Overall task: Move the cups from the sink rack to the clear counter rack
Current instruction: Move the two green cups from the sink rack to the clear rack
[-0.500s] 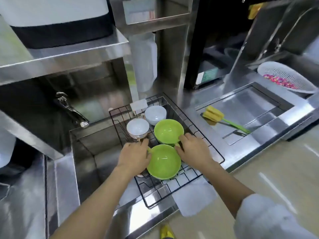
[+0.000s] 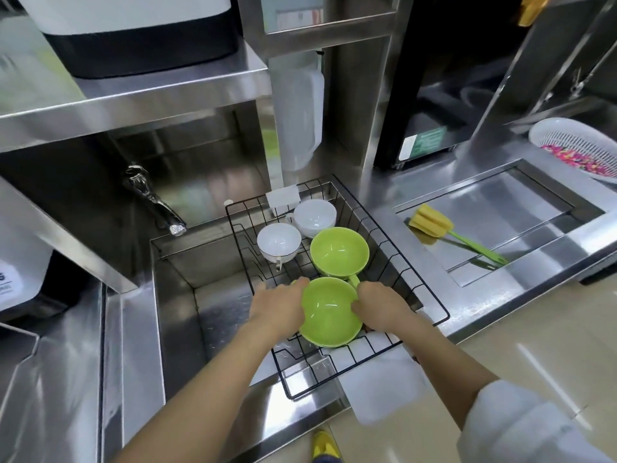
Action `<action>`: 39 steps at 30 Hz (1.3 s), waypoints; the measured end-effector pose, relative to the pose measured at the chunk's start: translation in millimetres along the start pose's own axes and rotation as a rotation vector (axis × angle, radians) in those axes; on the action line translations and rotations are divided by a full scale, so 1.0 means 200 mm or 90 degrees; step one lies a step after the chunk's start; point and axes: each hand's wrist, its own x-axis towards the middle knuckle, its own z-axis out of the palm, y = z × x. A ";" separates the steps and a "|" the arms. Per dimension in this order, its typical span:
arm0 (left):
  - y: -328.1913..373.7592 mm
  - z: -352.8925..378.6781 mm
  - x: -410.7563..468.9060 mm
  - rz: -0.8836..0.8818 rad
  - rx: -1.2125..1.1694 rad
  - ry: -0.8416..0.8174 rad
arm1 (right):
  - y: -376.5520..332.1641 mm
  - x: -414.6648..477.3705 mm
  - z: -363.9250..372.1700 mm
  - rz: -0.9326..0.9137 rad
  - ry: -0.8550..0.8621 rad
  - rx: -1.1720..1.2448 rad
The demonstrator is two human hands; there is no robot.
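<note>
Near green cup [image 2: 329,312] in sink rack [image 2: 430,304]: my left hand [image 2: 278,307] and right hand [image 2: 382,307] now clasp its sides; thumbs closer round rim than before. Label on black appliance [image 2: 424,142]: unreadable, blurred.

Green label [image 2: 423,143] on the black appliance: print too small to read.
Paper [image 2: 298,15] behind the upper shelf frame: blurred, unreadable.
White container [image 2: 10,289] at far left: partial dark letters, illegible.
</note>
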 end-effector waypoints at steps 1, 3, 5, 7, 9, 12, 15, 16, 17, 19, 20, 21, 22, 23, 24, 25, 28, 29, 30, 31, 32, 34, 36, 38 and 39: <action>0.00 -0.02 0.00 -0.009 -0.052 0.007 | -0.01 -0.01 -0.01 -0.004 0.011 0.009; 0.00 -0.07 -0.02 -0.037 -0.176 0.041 | -0.04 -0.03 -0.05 -0.010 0.045 0.052; 0.00 -0.12 -0.03 -0.038 -0.280 0.072 | -0.08 -0.05 -0.10 -0.024 0.114 0.072; 0.01 -0.16 -0.04 -0.037 -0.381 0.085 | -0.12 -0.07 -0.15 -0.046 0.210 0.060; 0.04 -0.22 -0.05 -0.046 -0.585 0.106 | -0.17 -0.10 -0.20 -0.092 0.310 0.043; 0.09 -0.32 -0.06 -0.067 -0.873 0.163 | -0.26 -0.18 -0.25 -0.175 0.441 -0.033; 0.13 -0.40 -0.08 -0.146 -0.966 0.236 | -0.36 -0.23 -0.26 -0.271 0.579 -0.085; 0.13 -0.43 -0.09 -0.176 -0.973 0.271 | -0.39 -0.23 -0.26 -0.303 0.605 -0.081; 0.12 -0.45 -0.10 -0.199 -0.972 0.305 | -0.41 -0.23 -0.25 -0.332 0.619 -0.072; 0.09 -0.47 -0.13 -0.231 -0.964 0.355 | -0.44 -0.22 -0.23 -0.351 0.577 -0.004; 0.08 -0.47 -0.15 -0.243 -0.965 0.372 | -0.46 -0.22 -0.22 -0.343 0.527 0.061; 0.05 -0.47 -0.17 -0.247 -0.979 0.389 | -0.47 -0.21 -0.21 -0.336 0.451 0.153; 0.02 -0.47 -0.19 -0.243 -1.013 0.405 | -0.48 -0.21 -0.21 -0.330 0.362 0.267; 0.00 -0.47 -0.22 -0.233 -1.062 0.420 | -0.49 -0.21 -0.21 -0.326 0.276 0.379; -0.03 -0.47 -0.25 -0.219 -1.117 0.429 | -0.51 -0.20 -0.22 -0.324 0.199 0.477; -0.05 -0.48 -0.27 -0.201 -1.166 0.432 | -0.53 -0.20 -0.23 -0.321 0.122 0.563; -0.11 -0.50 -0.35 -0.135 -1.271 0.435 | -0.60 -0.17 -0.24 -0.308 -0.106 0.718; -0.12 -0.51 -0.37 -0.106 -1.296 0.438 | -0.63 -0.17 -0.24 -0.326 -0.162 0.730; -0.14 -0.53 -0.40 -0.073 -1.319 0.437 | -0.66 -0.17 -0.24 -0.352 -0.200 0.729; -0.17 -0.54 -0.43 -0.039 -1.336 0.433 | -0.69 -0.17 -0.24 -0.382 -0.224 0.719; -0.20 -0.55 -0.46 -0.007 -1.346 0.427 | -0.72 -0.18 -0.23 -0.410 -0.236 0.704; -0.27 -0.55 -0.53 0.035 -1.336 0.414 | -0.79 -0.20 -0.22 -0.454 -0.235 0.675; -0.35 -0.55 -0.62 0.052 -1.306 0.410 | -0.87 -0.22 -0.19 -0.503 -0.200 0.636; -0.44 -0.56 -0.71 0.072 -1.279 0.412 | -0.96 -0.26 -0.16 -0.547 -0.151 0.599; -0.48 -0.56 -0.76 0.066 -1.265 0.422 | -1.01 -0.29 -0.15 -0.568 -0.127 0.585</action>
